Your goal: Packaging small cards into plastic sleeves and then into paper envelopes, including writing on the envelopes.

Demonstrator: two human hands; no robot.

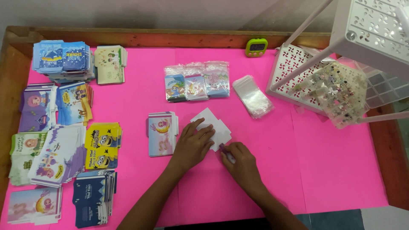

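Observation:
My left hand [192,145] lies flat, fingers spread, on a white folded paper piece [211,123] in the middle of the pink table cover [332,170]. My right hand [240,164] is closed around a small pale stick-like object [227,154] whose tip touches the paper's lower right edge. Just left of my left hand sits a small stack of pastel cartoon cards [162,133].
Several stacks of printed cards [64,127] fill the left side. Three filled clear bags [197,81] and a pile of empty clear sleeves [254,96] lie at the back. A white perforated rack [324,81] stands at the right, with a green timer [256,47] near the wooden rim.

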